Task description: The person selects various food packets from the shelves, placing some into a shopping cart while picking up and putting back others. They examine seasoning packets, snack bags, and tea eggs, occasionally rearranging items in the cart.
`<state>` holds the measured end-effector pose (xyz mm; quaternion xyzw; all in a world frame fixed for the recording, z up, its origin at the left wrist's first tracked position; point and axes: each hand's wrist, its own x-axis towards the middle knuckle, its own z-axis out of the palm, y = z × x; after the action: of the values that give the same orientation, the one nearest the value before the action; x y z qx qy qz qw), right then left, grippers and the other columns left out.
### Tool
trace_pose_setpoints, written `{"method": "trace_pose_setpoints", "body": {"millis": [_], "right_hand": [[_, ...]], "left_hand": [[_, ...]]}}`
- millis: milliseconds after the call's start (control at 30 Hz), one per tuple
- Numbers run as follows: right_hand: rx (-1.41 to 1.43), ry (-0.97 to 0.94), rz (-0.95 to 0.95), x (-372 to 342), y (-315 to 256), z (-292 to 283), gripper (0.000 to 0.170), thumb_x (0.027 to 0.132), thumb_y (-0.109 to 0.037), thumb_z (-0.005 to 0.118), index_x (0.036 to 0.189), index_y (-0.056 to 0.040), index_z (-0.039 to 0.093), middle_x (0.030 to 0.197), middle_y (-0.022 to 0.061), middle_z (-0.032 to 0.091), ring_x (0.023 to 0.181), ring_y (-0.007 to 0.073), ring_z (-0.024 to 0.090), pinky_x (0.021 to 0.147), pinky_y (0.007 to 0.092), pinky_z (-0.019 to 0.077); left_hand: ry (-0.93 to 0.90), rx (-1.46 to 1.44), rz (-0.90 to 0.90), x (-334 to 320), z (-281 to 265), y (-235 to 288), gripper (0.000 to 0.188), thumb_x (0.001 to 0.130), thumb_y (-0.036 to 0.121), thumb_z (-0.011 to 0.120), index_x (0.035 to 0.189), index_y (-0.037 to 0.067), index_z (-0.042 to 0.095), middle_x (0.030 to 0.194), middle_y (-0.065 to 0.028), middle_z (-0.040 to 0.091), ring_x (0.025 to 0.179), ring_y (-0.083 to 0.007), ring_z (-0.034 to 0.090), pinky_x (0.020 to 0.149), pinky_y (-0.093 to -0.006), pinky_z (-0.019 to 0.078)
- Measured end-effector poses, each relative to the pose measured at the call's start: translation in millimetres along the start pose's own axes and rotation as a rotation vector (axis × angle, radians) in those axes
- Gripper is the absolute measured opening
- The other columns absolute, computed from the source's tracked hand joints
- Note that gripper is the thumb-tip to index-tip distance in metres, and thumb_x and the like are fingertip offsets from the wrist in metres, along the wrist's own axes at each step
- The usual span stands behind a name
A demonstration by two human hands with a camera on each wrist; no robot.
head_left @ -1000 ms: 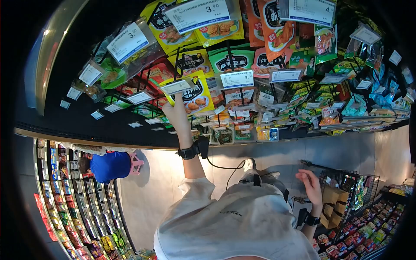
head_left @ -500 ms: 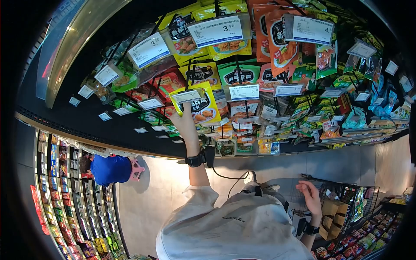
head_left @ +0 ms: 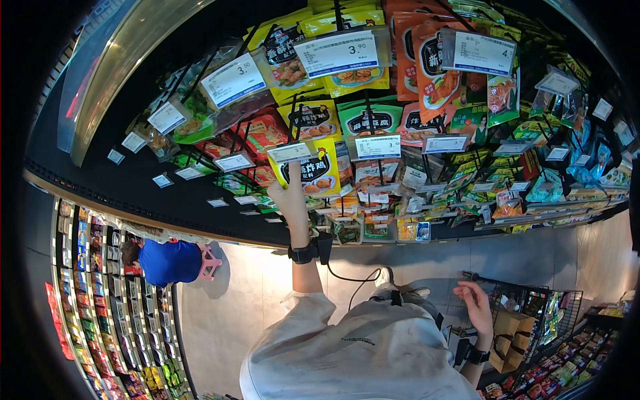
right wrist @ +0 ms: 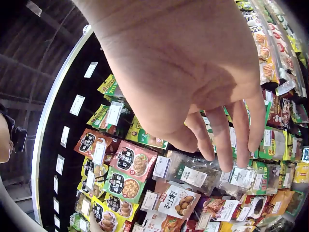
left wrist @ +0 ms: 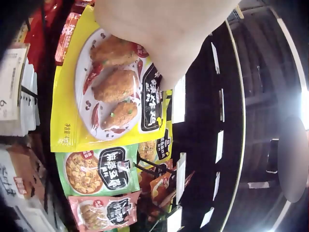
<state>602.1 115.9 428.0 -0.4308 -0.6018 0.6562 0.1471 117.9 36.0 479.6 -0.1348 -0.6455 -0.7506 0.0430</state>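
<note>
My left hand [head_left: 290, 203] is raised to a hanging rack and grips a yellow seasoning packet [head_left: 319, 175] by its left side, one finger lying up its front. A price tag [head_left: 291, 153] overlaps the packet's top. Close up in the left wrist view, the packet [left wrist: 113, 92] shows fried chicken pieces, and my left hand [left wrist: 166, 31] covers one corner; most of its fingers are hidden. Low at my right side, my right hand [head_left: 475, 305] hangs with loosely bent fingers and holds nothing. The right wrist view shows its palm [right wrist: 188, 72] before the rack.
Green tofu seasoning packets [head_left: 369, 120] and orange packets [head_left: 437, 73] hang beside the yellow one. A wire cart [head_left: 567, 293] with a brown paper bag [head_left: 512, 340] stands at my right. Behind on the left, a person in blue [head_left: 170, 259] is beside stocked shelves [head_left: 120, 307].
The yellow packet and my left hand have shifted right in the head view, along with the rack. The packet's tilt has lessened. My right hand stays nearly in place.
</note>
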Motion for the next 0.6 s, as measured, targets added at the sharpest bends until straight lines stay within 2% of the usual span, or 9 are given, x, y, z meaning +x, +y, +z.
{"method": "trace_pose_setpoints", "body": {"millis": [67,167,200,333,600], "right_hand": [[-0.018,0.004,0.006,-0.8,-1.3,1.0,0.029,0.106,-0.02,0.049,0.124,0.0017,0.058,0.107,0.0091,0.067,0.102,0.0139,0.059,0.094,0.0278,0.0458],[-0.025,-0.001,0.017,-1.5,-3.1,2.5,0.029,0.106,-0.019,0.049,0.124,0.0015,0.058,0.107,0.0091,0.067,0.103,0.0137,0.059,0.094,0.0273,0.0456],[-0.024,-0.007,0.018,-0.6,-3.8,2.9,0.028,0.106,-0.019,0.049,0.124,0.0014,0.058,0.108,0.0091,0.067,0.103,0.0137,0.059,0.093,0.0271,0.0455],[-0.03,-0.003,0.007,3.0,-2.9,3.4,0.028,0.106,-0.019,0.049,0.123,0.0014,0.058,0.108,0.009,0.066,0.102,0.0141,0.06,0.093,0.0272,0.0458],[-0.058,-0.017,0.01,5.5,-2.2,1.5,0.031,0.105,-0.021,0.05,0.125,0.0015,0.058,0.109,0.0095,0.067,0.103,0.0153,0.06,0.094,0.0274,0.0462]], "left_hand": [[0.029,-0.009,0.015,-2.6,-1.8,-2.8,0.029,0.093,0.019,0.07,0.078,-0.005,0.07,0.072,-0.0014,0.068,0.061,-0.0038,0.054,0.053,-0.0231,0.0393],[0.009,-0.009,-0.049,1.5,3.9,3.8,0.029,0.095,0.021,0.069,0.081,-0.004,0.07,0.075,-0.0017,0.068,0.063,-0.0034,0.056,0.056,-0.0211,0.0416],[-0.034,-0.059,-0.06,4.5,2.3,-1.5,0.03,0.095,0.021,0.069,0.078,-0.004,0.069,0.073,-0.0005,0.067,0.061,-0.003,0.053,0.054,-0.0219,0.039],[-0.014,-0.07,-0.037,3.6,12.9,3.8,0.03,0.095,0.02,0.069,0.076,-0.003,0.068,0.071,0.0012,0.065,0.06,-0.0019,0.049,0.053,-0.0229,0.0362],[-0.024,-0.045,-0.047,7.4,12.0,0.8,0.027,0.094,0.018,0.069,0.08,-0.005,0.07,0.073,0.0001,0.066,0.061,-0.0026,0.05,0.054,-0.0223,0.0376]]}}
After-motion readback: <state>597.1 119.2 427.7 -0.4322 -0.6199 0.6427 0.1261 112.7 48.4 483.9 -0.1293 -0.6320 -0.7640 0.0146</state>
